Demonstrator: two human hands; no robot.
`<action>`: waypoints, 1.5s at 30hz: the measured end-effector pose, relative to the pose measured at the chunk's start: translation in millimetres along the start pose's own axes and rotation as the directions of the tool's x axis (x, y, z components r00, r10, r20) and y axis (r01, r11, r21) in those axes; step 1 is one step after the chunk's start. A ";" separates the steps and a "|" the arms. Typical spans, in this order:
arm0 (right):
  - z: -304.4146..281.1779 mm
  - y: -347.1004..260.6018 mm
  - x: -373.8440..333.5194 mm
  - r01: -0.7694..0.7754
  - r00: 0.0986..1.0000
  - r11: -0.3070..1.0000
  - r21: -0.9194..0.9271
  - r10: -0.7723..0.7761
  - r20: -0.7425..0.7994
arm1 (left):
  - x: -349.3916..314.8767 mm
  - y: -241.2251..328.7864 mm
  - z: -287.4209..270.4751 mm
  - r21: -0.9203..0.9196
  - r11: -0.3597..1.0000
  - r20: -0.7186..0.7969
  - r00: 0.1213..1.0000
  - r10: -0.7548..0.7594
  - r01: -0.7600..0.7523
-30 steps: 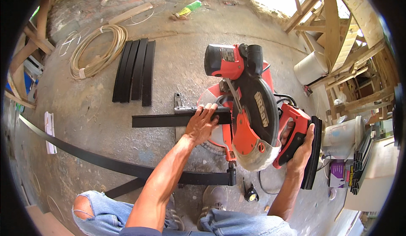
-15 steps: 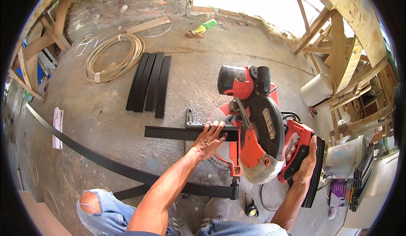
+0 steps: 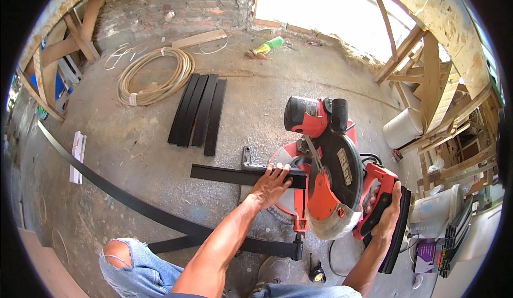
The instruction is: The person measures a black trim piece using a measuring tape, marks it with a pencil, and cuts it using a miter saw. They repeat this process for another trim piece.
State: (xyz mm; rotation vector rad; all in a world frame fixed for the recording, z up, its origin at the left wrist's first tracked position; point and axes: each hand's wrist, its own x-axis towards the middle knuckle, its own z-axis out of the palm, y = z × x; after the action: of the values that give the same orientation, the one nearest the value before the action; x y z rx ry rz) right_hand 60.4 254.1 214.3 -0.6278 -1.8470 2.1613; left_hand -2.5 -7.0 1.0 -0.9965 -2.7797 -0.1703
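A red and black mitre saw [image 3: 342,164] stands on the floor before me, its guard lowered over the blade. My right hand [image 3: 386,212] is wrapped round its red and black handle [image 3: 377,196]. With my left hand [image 3: 272,185] I hold a short black channel bar [image 3: 224,174] against the saw's fence, left of the guard. The fingers lie over the bar, and its right end reaches to the saw's red part. Whether the blade touches the bar is hidden by the guard.
Several cut black bars [image 3: 197,114] lie side by side beyond the saw. A long black strip [image 3: 133,207] crosses the floor at left. A tape measure [image 3: 317,274] sits near my foot. A coiled hose [image 3: 155,76], white buckets [image 3: 403,127] and wooden framing [image 3: 430,79] stand around.
The whole view has shifted slightly, so things appear a little further right and lower. Both hands keep their holds on the bar and the saw handle.
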 end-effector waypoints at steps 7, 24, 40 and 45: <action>-3.3 2.3 1.0 0.034 0.999 0.999 -0.037 -0.035 -0.021 | 0.3 0.3 1.6 -0.020 1.000 -0.023 1.000 0.003 -0.004; -1.7 2.2 -0.5 0.026 0.999 0.999 -0.034 -0.027 -0.029 | -0.1 -0.6 3.8 -0.015 1.000 -0.012 1.000 0.002 -0.002; -4.0 5.5 1.7 0.034 0.999 0.999 -0.012 -0.034 -0.005 | 0.4 1.1 1.4 -0.010 1.000 -0.012 1.000 -0.007 0.007; -1.7 3.6 -1.0 0.050 0.999 0.998 -0.034 -0.050 0.001 | 1.4 1.1 0.3 -0.019 1.000 -0.016 1.000 -0.007 0.006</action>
State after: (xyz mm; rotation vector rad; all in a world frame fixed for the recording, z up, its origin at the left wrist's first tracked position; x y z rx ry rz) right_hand 62.4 254.6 210.7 -0.5829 -1.8828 2.1025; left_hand -2.9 -5.2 1.0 -0.9862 -2.7719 -0.2047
